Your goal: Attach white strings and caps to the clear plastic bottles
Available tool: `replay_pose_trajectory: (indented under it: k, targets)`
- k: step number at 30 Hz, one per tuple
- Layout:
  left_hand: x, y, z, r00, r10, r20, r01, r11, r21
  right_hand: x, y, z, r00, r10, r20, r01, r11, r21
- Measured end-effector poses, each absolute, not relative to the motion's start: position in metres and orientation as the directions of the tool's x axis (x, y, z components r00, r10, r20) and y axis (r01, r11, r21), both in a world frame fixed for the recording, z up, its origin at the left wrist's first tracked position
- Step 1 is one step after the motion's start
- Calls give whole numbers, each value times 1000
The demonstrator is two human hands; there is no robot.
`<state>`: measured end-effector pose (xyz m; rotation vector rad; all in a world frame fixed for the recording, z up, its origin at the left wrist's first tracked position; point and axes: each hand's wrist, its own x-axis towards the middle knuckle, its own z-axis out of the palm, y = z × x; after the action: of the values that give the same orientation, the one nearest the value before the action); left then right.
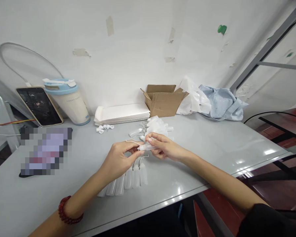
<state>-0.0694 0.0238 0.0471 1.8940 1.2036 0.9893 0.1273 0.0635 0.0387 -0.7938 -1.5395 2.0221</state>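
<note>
Over the middle of the table, both my hands meet on one small clear plastic squeeze bottle (145,147) with a white tip. My left hand (122,159) pinches it at the tip end, fingers closed. My right hand (164,146) grips the bottle's body, its thumb and fingers closed round it. Below my left hand several similar bottles (136,177) lie side by side in a row, with thin curved tubes at their tops. Behind my right hand is a loose pile of such bottles (156,126), partly hidden by the hand.
Several small white caps (104,127) lie by a stack of white envelopes (123,113). An open cardboard box (165,103), a white plastic bag (193,98) and a blue cloth (220,103) line the wall. A tumbler (72,105) and a phone (40,107) stand at left.
</note>
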Motion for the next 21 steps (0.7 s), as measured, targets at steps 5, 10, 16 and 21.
replay_pose_trajectory:
  k: [5,10,16,21]
  targets:
    - [-72,26,49,314,948,58,376,-181,909,127,62,39,-735,660,-152,-38,-264,-964]
    - [-72,26,50,334,943,-19,429,-134,893,128,62,41,-752,642,-148,-43,-272,-961]
    - [-72,25,49,377,924,69,460,-251,852,127,63,41,-731,660,-171,-30,-282,-959]
    - [-70,22,51,395,900,186,509,-383,771,127,63,42,-722,665,-189,-17,-290,-957]
